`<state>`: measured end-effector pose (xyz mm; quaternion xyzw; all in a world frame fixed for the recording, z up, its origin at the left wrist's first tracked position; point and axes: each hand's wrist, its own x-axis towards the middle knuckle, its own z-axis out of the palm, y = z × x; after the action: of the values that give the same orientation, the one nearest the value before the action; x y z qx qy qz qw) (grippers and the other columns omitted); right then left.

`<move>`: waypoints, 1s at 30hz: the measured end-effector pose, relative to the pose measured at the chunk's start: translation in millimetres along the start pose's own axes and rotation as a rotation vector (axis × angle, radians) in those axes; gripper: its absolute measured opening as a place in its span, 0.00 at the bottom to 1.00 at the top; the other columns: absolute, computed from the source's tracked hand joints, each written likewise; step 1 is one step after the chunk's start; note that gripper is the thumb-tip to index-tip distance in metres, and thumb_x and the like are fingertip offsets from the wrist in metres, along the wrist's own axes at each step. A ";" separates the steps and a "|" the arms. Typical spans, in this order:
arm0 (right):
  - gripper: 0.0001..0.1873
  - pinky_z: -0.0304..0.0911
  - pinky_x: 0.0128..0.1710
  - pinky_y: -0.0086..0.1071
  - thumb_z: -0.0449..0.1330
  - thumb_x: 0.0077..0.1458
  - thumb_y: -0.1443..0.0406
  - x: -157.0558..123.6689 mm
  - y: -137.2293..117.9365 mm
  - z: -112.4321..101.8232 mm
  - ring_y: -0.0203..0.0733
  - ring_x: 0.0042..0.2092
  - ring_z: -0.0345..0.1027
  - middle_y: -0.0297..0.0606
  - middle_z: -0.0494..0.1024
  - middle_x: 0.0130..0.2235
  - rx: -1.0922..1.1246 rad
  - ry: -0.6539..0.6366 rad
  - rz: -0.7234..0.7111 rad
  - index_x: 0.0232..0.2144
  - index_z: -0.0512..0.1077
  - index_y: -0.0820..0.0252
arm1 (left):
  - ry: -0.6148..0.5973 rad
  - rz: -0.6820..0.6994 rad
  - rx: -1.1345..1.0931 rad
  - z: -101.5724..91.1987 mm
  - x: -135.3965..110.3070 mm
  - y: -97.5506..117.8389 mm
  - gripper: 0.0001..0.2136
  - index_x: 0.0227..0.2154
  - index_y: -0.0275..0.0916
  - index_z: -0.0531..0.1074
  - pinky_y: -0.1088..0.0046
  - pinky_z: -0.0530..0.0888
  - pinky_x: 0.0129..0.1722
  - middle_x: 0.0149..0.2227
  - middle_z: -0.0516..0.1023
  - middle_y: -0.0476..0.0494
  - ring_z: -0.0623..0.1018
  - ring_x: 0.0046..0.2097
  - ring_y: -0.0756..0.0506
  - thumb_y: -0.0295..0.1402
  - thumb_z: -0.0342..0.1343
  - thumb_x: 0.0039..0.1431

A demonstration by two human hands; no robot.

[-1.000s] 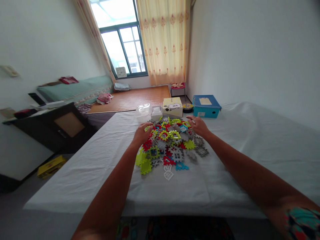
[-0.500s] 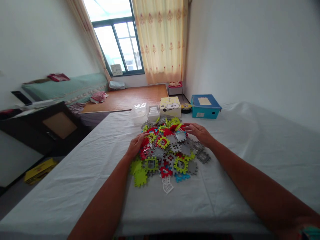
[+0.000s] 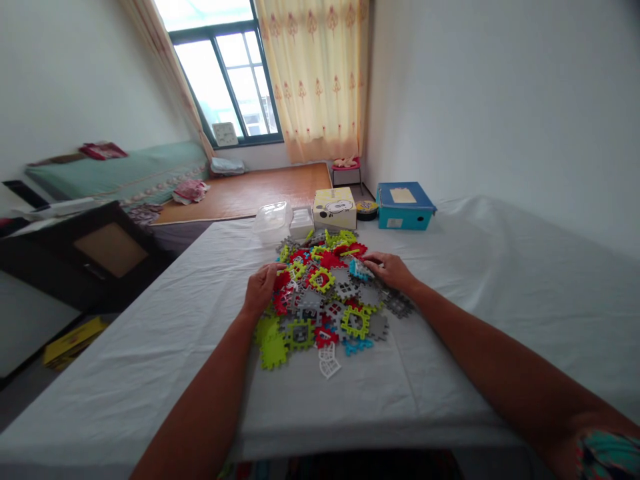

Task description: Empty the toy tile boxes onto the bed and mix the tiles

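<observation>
A heap of interlocking plastic tiles in grey, red, lime green, blue and white lies on the cloth between my hands. At its left edge my left hand rests beside a red tile, fingers loosely stretched and apparently holding nothing. On the right side, my right hand pinches a blue-and-white tile between thumb and fingers, tilted above the heap. Solid lime tiles lie at the near left. A white lattice piece is nearest to me.
Behind the heap stand a clear plastic container, a white box, a yellow cartoon box, a round black-and-yellow tin and a blue lidded box. A white cloth covers the table.
My right hand has moved slightly inward and closed on the blue-and-white tile, which is now tilted up. My left hand's fingers have curled a little. The camera view has shifted slightly.
</observation>
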<state>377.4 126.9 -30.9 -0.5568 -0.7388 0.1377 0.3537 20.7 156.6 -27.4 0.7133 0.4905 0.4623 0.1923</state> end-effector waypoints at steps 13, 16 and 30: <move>0.13 0.69 0.40 0.38 0.58 0.51 0.58 11.4 76.9 -34.8 0.45 0.37 0.75 0.44 0.81 0.37 0.074 0.446 0.337 0.35 0.75 0.61 | 0.039 -0.007 0.034 -3.3 1.8 -12.0 0.24 0.38 0.37 0.78 0.66 0.74 0.47 0.43 0.80 0.41 0.77 0.47 0.43 0.49 0.42 0.63; 0.15 0.71 0.35 0.39 0.60 0.49 0.56 10.2 100.4 -44.6 0.45 0.34 0.74 0.46 0.80 0.35 0.231 0.490 0.483 0.35 0.74 0.62 | 0.028 -0.013 0.052 -4.6 2.4 -12.9 0.23 0.38 0.38 0.78 0.66 0.74 0.47 0.43 0.80 0.42 0.77 0.47 0.43 0.48 0.42 0.63; 0.24 0.70 0.44 0.40 0.70 0.37 0.51 13.6 47.1 -36.3 0.39 0.37 0.73 0.36 0.80 0.34 0.835 0.262 0.212 0.35 0.75 0.58 | 0.040 -0.015 0.057 -8.5 2.5 -16.7 0.23 0.38 0.39 0.78 0.67 0.75 0.46 0.43 0.80 0.43 0.78 0.47 0.43 0.48 0.43 0.62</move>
<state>434.3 148.7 -28.2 -0.4517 -0.5078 0.3879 0.6226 4.9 164.8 -34.2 0.7055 0.5123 0.4608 0.1656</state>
